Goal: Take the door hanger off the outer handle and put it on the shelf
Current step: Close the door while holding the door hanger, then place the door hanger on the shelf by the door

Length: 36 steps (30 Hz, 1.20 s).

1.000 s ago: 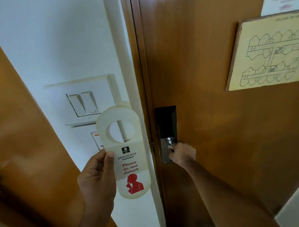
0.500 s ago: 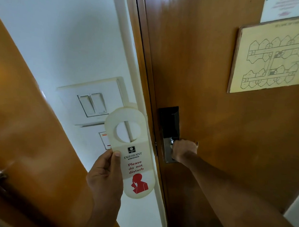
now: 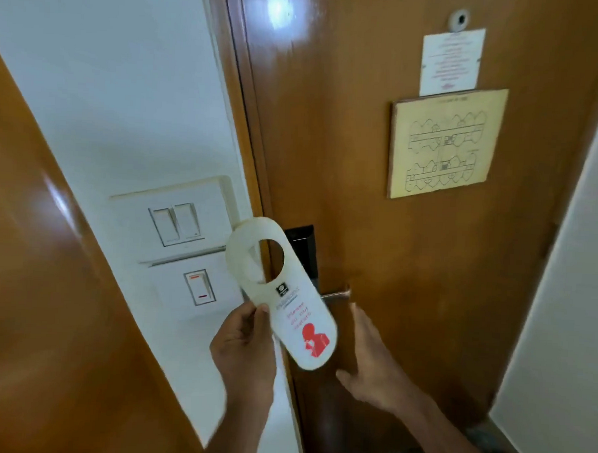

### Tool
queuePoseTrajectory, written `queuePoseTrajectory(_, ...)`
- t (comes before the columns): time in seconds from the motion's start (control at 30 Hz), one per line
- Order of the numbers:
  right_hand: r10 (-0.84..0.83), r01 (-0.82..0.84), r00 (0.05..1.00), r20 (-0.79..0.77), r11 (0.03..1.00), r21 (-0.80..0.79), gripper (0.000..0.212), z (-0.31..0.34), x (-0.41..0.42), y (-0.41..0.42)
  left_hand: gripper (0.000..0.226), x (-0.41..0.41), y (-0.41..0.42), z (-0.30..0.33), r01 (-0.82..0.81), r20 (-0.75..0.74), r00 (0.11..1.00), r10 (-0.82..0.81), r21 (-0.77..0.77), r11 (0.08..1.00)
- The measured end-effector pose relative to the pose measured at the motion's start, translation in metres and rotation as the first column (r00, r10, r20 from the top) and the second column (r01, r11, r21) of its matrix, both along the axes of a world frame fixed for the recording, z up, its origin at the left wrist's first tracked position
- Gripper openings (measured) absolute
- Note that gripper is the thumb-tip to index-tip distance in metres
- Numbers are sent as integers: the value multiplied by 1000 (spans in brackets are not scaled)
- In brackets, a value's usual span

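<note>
My left hand pinches a cream plastic door hanger by its left edge. The hanger has a round hole at the top, red lettering and a red figure, and it tilts to the left in front of the door's edge. My right hand is off the metal lever handle, fingers spread, just below and right of it, holding nothing. The handle sits under a black lock plate on the brown wooden door, which stands shut against its frame. No shelf is in view.
A white switch panel and a single switch sit on the white wall left of the door frame. A second wooden door leaf slants across the left. A floor plan plaque and a notice hang on the door.
My right hand has let go of the lever handle and dropped away, open. My left hand has carried the hanger right, tilting it. The view has pulled back and risen.
</note>
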State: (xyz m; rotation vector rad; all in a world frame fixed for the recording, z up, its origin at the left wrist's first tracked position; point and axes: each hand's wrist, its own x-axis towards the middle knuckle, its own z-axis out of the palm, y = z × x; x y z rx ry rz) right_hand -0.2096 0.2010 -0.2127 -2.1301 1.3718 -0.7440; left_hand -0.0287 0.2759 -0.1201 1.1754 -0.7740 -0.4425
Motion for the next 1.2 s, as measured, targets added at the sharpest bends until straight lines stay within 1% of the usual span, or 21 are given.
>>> queuePoseTrajectory(0.07,-51,43,994,98,996,79,132,3,-27,26,17,-26,-7,-1,63,-61,996,-63,5,998)
queuePoseTrajectory(0.13,-160,143,977,140,982,123,137,15,-53,42,13,-56,-12,-5,192,-155,970,-187,17,981)
queuePoseTrajectory(0.17,-238,219,959,155,967,128,137,21,-66,50,12,-73,-12,-8,283,-204,941,-271,31,959)
queuePoseTrajectory(0.23,-384,374,906,178,923,86,126,31,-95,63,14,-107,-9,-16,451,-276,865,-420,59,891)
queuePoseTrajectory(0.33,-515,512,846,137,857,53,96,37,-152,93,17,-153,-4,-27,650,-344,734,-586,102,753)
queuePoseTrajectory(0.4,-576,576,816,60,817,15,84,38,-198,125,28,-181,-5,-32,721,-306,684,-663,145,677)
queuePoseTrajectory(0.43,-604,603,797,23,797,11,84,39,-220,141,38,-191,-9,-35,740,-249,672,-698,180,648)
queuePoseTrajectory(0.47,-639,639,769,-24,769,15,86,39,-244,160,54,-205,-12,-37,758,-176,648,-741,239,606)
queuePoseTrajectory(0.5,-671,674,737,-73,738,17,90,37,-268,179,77,-219,-15,-39,779,-98,595,-798,315,542)
queuePoseTrajectory(0.53,-693,700,710,-122,714,20,94,34,-290,195,101,-231,-19,-41,788,-16,508,-861,411,457)
queuePoseTrajectory(0.57,-715,729,678,-169,684,28,95,28,-316,216,118,-252,-19,-47,776,70,376,-924,521,356)
queuePoseTrajectory(0.6,-731,750,652,-202,661,31,91,22,-338,233,127,-273,-20,-51,729,161,233,-959,624,282)
queuePoseTrajectory(0.63,-742,767,631,-224,641,37,87,16,-359,249,130,-295,-19,-56,661,252,101,-963,706,254)
queuePoseTrajectory(0.67,-753,782,613,-240,621,50,89,8,-379,263,128,-319,-15,-61,595,341,-10,-940,757,269)
queuePoseTrajectory(0.7,-763,798,594,-255,598,73,97,0,-398,278,122,-345,-11,-70,553,412,-86,-907,777,301)
queuePoseTrajectory(0.73,-764,805,587,-267,586,93,105,-6,-411,287,114,-363,-8,-75,533,455,-133,-880,782,324)
queuePoseTrajectory(0.8,-777,825,563,-284,549,134,115,-30,-454,313,91,-422,5,-98,523,493,-225,-840,789,322)
queuePoseTrajectory(0.87,-782,839,544,-303,512,184,123,-58,-490,335,81,-472,18,-124,510,537,-284,-795,786,349)
queuePoseTrajectory(0.97,-806,865,496,-322,428,261,127,-109,-543,364,90,-544,37,-178,463,564,-371,-737,801,380)
queuePoseTrajectory(1.07,-819,887,445,-363,347,303,129,-175,-583,384,95,-602,51,-243,420,553,-442,-706,823,382)
queuePoseTrajectory(1.2,-746,913,391,-538,244,326,125,-281,-620,402,94,-658,66,-344,321,482,-551,-681,876,360)
